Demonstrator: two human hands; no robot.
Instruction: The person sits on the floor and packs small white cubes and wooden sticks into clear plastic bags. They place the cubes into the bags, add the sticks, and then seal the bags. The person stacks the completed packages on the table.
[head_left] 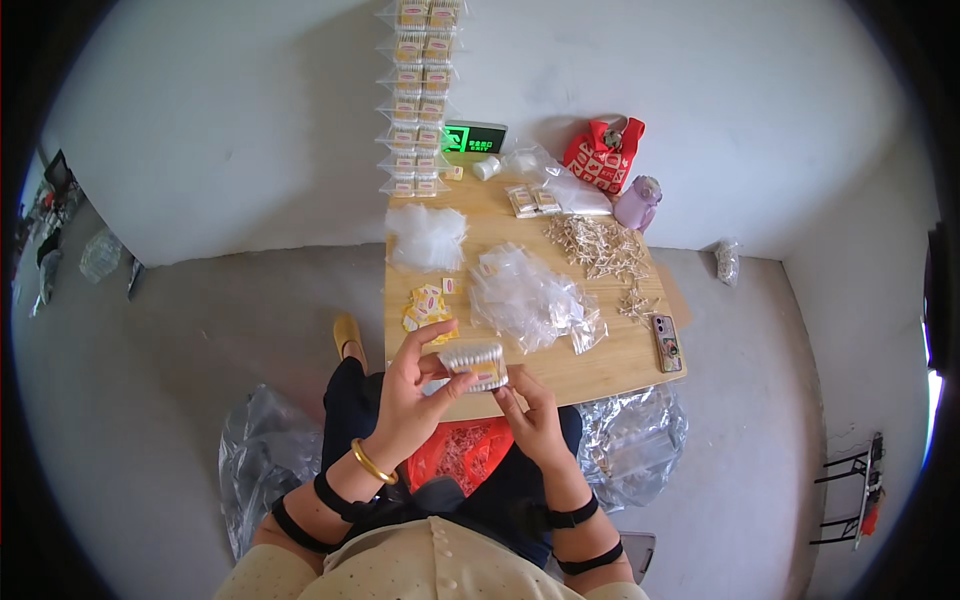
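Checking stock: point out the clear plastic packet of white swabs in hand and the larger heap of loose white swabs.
Clear plastic packet of white swabs (pixel 486 367): head view, its visible face.
Larger heap of loose white swabs (pixel 597 248): head view, heap's middle.

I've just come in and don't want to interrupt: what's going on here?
A person at a table is handling a swab pack: the left hand holds it, and the right hand is at its right edge. Clear bags lie mid-table, with yellow cards to their left and loose swabs to their right. A tall stack of packs rises at the far left corner.
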